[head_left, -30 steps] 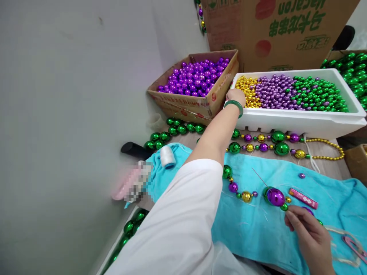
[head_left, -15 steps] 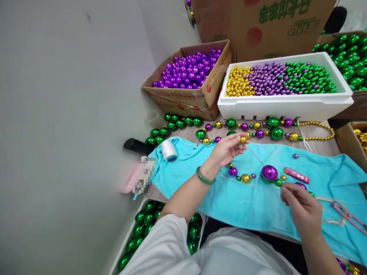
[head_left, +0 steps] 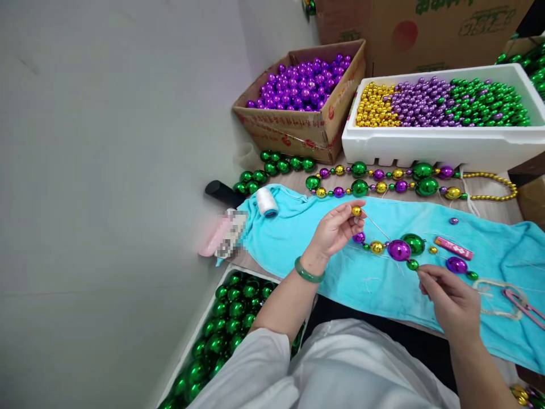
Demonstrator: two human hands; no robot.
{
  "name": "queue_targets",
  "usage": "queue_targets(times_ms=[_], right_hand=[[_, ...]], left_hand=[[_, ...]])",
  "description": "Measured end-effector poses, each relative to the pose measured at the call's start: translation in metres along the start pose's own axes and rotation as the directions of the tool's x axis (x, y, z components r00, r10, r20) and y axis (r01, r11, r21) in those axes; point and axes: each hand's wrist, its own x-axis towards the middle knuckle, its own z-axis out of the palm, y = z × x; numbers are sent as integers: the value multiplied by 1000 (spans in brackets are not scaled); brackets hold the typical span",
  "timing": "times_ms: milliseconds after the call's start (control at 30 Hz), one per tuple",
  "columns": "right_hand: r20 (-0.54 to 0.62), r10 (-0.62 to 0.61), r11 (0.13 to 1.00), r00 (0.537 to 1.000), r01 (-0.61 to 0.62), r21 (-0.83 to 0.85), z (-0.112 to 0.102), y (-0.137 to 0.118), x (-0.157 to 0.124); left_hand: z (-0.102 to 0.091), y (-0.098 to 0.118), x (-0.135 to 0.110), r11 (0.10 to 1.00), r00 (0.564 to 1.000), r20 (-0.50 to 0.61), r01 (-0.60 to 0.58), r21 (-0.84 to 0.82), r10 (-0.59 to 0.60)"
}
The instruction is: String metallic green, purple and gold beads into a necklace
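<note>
Between the thumb and fingers of my left hand [head_left: 338, 224] is a gold bead [head_left: 356, 211]. A taut thread [head_left: 377, 224] slants from it down to a purple bead [head_left: 399, 250], which hangs beside a small green bead [head_left: 413, 264]. My right hand [head_left: 451, 298] pinches closed right by that green bead; the thread end in its fingertips is too fine to make out. Behind the purple bead a big green bead [head_left: 413, 244] rests on the turquoise towel [head_left: 340, 278]. Part of a bead string with a gold bead [head_left: 377, 247] lies under my left hand.
A finished-looking bead necklace [head_left: 359, 187] lies behind the towel. Beyond stand a white foam box [head_left: 434, 136] of small beads and a carton [head_left: 293, 122] of purple ones. A thread spool [head_left: 267, 202], pink scissors [head_left: 523, 307] and a pink stick-shaped packet [head_left: 453, 248] lie on the towel.
The view has shifted, so most things sit further right and higher in it. Both hands keep their pinches; the purple bead has come nearer my left hand, uncovering the big green bead behind it.
</note>
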Motion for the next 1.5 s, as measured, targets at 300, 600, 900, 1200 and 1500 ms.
queue_targets(times_ms=[300,600,900,1200,1500], right_hand=[[7,4,997,1000,-4,-77,-7,4,-8],[72,85,996,994,-82,-38,2,3,0],[98,274,932,957,-289,220,20,22,7],[117,278,943,953,-294,155,31,20,26],[138,277,953,951,-290,86,46,7,40]], left_hand=[[-5,-1,-3,993,999,5,-53,109,53],[-6,-4,-8,899,995,55,-97,427,81],[-54,52,31,211,978,53,-96,973,201],[-81,106,98,250,899,-166,65,966,405],[-7,15,32,699,957,277,-255,668,85]])
